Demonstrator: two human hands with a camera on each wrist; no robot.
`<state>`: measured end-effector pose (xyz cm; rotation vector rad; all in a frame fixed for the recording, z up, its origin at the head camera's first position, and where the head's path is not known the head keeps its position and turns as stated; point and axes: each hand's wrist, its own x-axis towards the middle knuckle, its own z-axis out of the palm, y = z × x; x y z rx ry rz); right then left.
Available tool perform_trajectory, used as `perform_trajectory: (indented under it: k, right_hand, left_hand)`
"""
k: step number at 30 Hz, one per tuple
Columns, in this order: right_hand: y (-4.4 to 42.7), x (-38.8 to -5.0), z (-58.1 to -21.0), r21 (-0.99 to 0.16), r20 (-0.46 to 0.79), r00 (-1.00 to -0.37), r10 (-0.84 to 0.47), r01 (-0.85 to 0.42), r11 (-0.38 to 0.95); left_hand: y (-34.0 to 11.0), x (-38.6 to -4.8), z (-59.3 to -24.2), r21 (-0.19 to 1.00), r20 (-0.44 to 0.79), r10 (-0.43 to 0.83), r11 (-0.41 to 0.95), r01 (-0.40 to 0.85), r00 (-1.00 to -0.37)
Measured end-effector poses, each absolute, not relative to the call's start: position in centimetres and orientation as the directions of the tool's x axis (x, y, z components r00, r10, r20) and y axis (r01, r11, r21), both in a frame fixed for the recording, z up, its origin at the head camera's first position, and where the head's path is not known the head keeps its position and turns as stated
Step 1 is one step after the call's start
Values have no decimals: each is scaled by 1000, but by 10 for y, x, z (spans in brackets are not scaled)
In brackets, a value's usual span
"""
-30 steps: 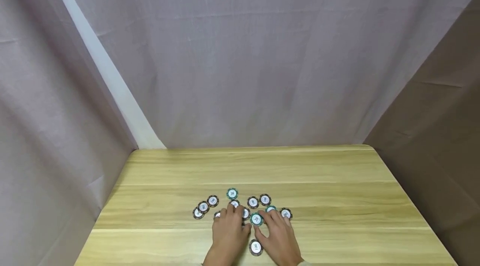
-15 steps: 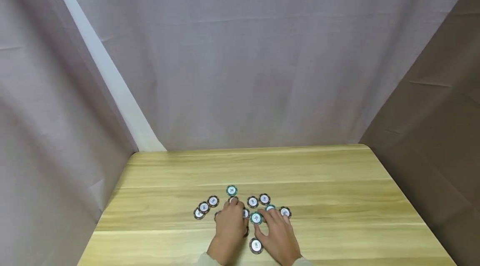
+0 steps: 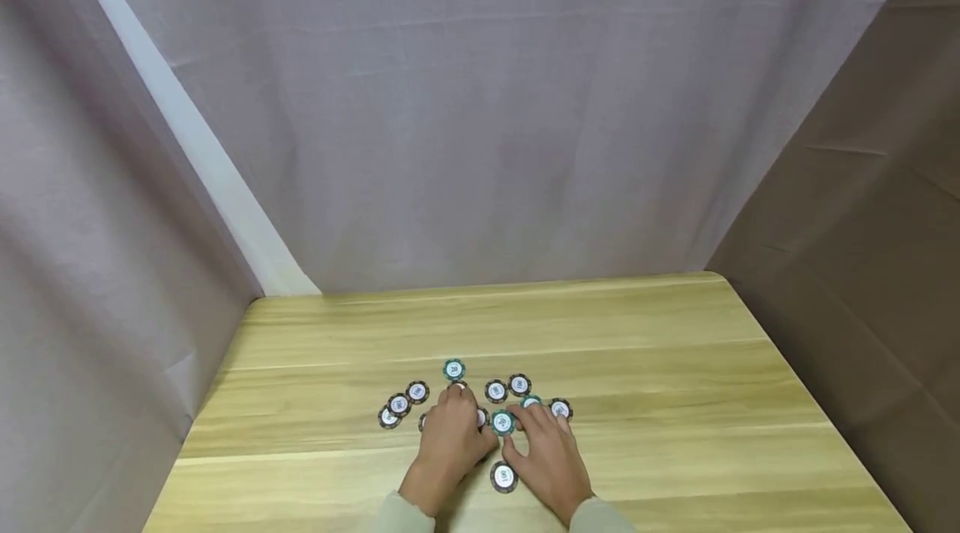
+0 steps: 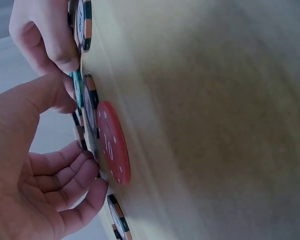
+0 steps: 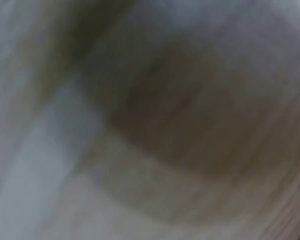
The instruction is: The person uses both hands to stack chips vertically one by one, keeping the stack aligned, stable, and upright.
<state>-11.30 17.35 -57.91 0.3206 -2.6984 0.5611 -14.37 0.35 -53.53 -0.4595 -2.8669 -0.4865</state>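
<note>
In the head view my left hand (image 3: 450,437) lies low over the chips, fingers bent down and thumb spread towards the right. Its fingertips touch a black-edged poker chip (image 4: 90,112), seen in the left wrist view. A red poker chip (image 4: 112,145) marked 10 lies beside those fingertips; in the head view the hand hides it. My right hand (image 3: 549,454) pinches a green poker chip (image 3: 503,423) marked 20 by its edges, between thumb and index finger. Black chips (image 3: 503,476) marked 100 lie near both hands. The right wrist view is blurred and shows no chips.
Three black chips (image 3: 398,404) form an overlapping row on the left. Behind the hands lie another green chip (image 3: 453,369) and two black chips (image 3: 507,388). A black chip (image 3: 560,409) lies right of the right hand. Curtains (image 3: 480,116) surround the wooden table (image 3: 637,333).
My left hand first drew its fingers and thumb in, then spread the thumb to the right again. The right hand has stayed at the green chip. The head view has shifted slightly.
</note>
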Motion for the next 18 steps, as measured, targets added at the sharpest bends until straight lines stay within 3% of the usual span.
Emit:
perform_trajectory:
  k: [10, 18]
  right_hand:
    - [168, -113, -575, -346, 369, -913, -176, -311, 885]
    - [173, -110, -577, -320, 361, -911, -199, -321, 891]
  left_hand:
    - [4, -140, -525, 376, 230, 278, 858, 348, -933]
    - [15, -134, -521, 368, 201, 295, 861, 351, -934]
